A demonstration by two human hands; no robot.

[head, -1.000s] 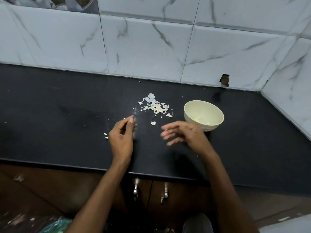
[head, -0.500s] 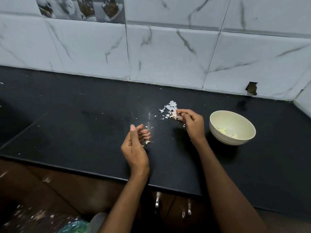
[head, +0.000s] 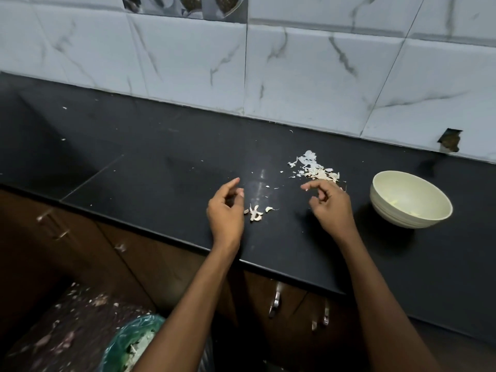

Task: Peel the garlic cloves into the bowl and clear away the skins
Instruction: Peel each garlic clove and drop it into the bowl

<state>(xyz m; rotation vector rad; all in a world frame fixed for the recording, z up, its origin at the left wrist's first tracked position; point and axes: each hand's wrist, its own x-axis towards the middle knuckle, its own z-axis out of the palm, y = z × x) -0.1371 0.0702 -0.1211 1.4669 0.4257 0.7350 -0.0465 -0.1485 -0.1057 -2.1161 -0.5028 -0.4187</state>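
A: Counter (head: 161,183) layout?
B: Bowl (head: 410,200) far right, skins (head: 316,169) left of it, nearer the wall (head: 308,76).
A: Hands?
B: Left hand (head: 225,213) and right hand (head: 331,208) over the front edge, scraps (head: 255,212) between. Bag (head: 128,345) below, left.

Both bare forearms reach up from the near edge of the view, the left one angling from lower centre and the right one from the lower right. The left hand (head: 225,213) is seen from its back, thumb raised toward the far side and fingers loosely curled toward the right, with nothing visibly held. The right hand (head: 331,204) sits further right and slightly farther away, index finger extended to the left and the other fingers bent inward; it seems to hold nothing, though the curled fingertips hide the palm. The two hands are apart, not touching.
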